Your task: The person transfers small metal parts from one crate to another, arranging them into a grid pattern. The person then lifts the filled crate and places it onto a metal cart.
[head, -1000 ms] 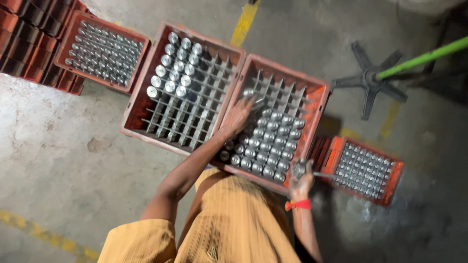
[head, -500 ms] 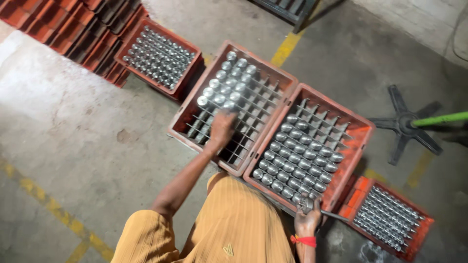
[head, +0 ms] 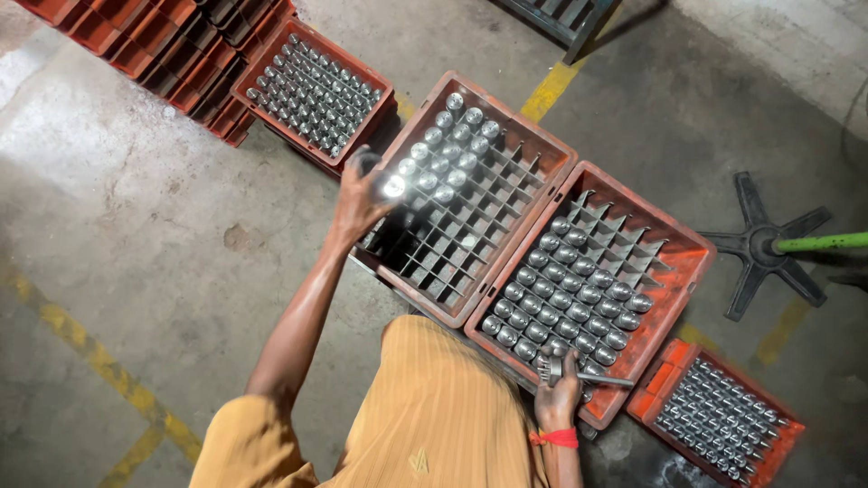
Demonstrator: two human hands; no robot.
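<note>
**Metal parts move between divided crates on a workshop floor**

A person in an ochre garment bends over two orange divided crates on a concrete floor. The left hand (head: 360,201) is raised over the left crate (head: 533,145), at about ten o'clock from the body, fingers curled around a shiny round-topped metal part (head: 393,186); the part is lifted clear of the cells. That crate's far rows hold similar parts, while its near cells stand bare. The right hand (head: 556,398), with a red band at the wrist, is closed on a metal tool (head: 579,372) at the near rim of the right crate (head: 696,262), at one o'clock; what sort of tool is hard to tell from this angle. The work appears to be at the carrying stage, one piece in transit. Setting it down would call for lining it up upright over a single free cell. More filled crates sit at eleven and three o'clock.
</note>
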